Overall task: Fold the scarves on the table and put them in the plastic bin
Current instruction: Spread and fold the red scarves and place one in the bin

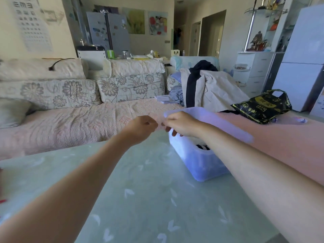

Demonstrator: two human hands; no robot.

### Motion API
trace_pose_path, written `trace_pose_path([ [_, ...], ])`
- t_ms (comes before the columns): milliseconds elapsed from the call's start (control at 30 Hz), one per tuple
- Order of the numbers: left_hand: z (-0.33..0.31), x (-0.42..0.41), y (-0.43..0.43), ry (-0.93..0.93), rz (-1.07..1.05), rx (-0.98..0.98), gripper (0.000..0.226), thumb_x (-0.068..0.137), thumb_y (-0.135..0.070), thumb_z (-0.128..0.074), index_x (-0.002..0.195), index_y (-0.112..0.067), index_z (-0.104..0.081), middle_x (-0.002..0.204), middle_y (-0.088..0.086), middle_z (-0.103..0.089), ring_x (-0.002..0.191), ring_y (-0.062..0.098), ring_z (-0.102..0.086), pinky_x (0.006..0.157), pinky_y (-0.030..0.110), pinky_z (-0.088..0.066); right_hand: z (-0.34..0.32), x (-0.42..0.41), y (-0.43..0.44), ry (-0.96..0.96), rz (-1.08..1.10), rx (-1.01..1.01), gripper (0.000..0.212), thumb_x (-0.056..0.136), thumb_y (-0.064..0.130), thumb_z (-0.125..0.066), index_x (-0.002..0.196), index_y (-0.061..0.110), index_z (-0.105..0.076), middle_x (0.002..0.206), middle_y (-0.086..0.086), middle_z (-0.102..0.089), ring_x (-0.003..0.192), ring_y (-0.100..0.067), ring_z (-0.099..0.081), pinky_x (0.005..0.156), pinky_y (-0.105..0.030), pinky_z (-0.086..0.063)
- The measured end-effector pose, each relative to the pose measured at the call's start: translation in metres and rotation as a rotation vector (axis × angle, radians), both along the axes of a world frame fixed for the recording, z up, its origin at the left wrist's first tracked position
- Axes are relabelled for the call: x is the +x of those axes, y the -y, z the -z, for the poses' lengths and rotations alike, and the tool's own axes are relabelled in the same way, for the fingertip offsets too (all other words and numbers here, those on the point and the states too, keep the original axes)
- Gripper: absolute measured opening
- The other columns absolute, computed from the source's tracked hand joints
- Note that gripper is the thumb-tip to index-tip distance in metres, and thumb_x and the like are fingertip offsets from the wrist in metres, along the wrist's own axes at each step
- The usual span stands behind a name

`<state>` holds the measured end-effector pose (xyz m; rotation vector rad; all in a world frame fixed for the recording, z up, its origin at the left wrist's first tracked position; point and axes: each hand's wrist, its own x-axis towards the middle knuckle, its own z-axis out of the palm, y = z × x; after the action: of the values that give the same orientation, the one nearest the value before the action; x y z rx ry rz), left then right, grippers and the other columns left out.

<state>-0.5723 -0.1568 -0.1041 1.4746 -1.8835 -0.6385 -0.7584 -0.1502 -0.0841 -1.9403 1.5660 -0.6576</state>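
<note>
A sheer pink scarf (273, 135) is held up over the table's far side and hangs away to the right, veiling the bin's far rim. My left hand (140, 128) and my right hand (180, 124) pinch its upper edge close together, fingertips almost meeting. The translucent blue plastic bin (198, 163) stands on the table just under my right hand and forearm. Inside it lies something dark with white stripes (203, 147), mostly hidden by my arm.
The pale green table (149, 190) with white leaf marks stretches toward me. A black plastic bag (263, 106) lies at the far right, a small round thing (300, 119) beside it. A bit of something red (2, 201) shows at the left edge. A sofa stands behind.
</note>
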Motion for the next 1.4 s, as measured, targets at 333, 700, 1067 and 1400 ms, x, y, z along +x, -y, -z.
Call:
trace_pose_path([
  [333, 0.057, 0.306, -0.11, 0.108, -0.466, 0.118, 0.015, 0.089, -0.033, -0.06, 0.099, -0.026, -0.069, 0.093, 0.001, -0.071, 0.075, 0.019, -0.063, 0.069, 0.029, -0.051, 0.084, 0.301, -0.046, -0.1, -0.377, 0.114, 0.033, 0.094, 0.039, -0.051, 0.097, 0.013, -0.07, 0.097, -0.007, -0.074, 0.064, -0.016, -0.063, 0.053, -0.024, -0.044],
  [700, 0.163, 0.543, -0.217, 0.171, -0.943, 0.15, 0.046, 0.088, -0.026, -0.062, 0.133, -0.018, -0.057, 0.138, 0.012, -0.054, 0.13, 0.03, -0.043, 0.109, 0.035, -0.029, 0.176, 0.564, -0.095, -0.196, -0.654, 0.031, 0.037, 0.094, 0.03, -0.057, 0.129, 0.02, -0.063, 0.13, 0.0, -0.062, 0.12, -0.019, -0.057, 0.099, -0.024, -0.042],
  [1067, 0.221, 0.591, -0.226, -0.015, -0.917, 0.051, 0.044, 0.08, 0.005, -0.056, 0.115, -0.016, -0.072, 0.115, 0.008, -0.07, 0.108, 0.024, -0.062, 0.079, 0.015, -0.035, 0.219, 0.704, -0.071, -0.124, -0.483, -0.126, 0.08, 0.095, 0.024, -0.06, 0.159, 0.014, -0.013, 0.151, -0.018, -0.042, 0.136, -0.032, -0.045, 0.111, -0.036, -0.034],
  [1400, 0.188, 0.626, -0.227, -0.046, -1.17, -0.18, 0.023, 0.095, -0.026, -0.057, 0.093, -0.013, -0.075, 0.088, 0.009, -0.069, 0.085, 0.031, -0.061, 0.075, 0.036, -0.049, 0.227, 0.695, -0.045, 0.1, -0.148, -0.301, 0.018, 0.094, 0.016, -0.06, 0.104, 0.013, -0.074, 0.108, -0.008, -0.072, 0.105, -0.027, -0.064, 0.089, -0.028, -0.045],
])
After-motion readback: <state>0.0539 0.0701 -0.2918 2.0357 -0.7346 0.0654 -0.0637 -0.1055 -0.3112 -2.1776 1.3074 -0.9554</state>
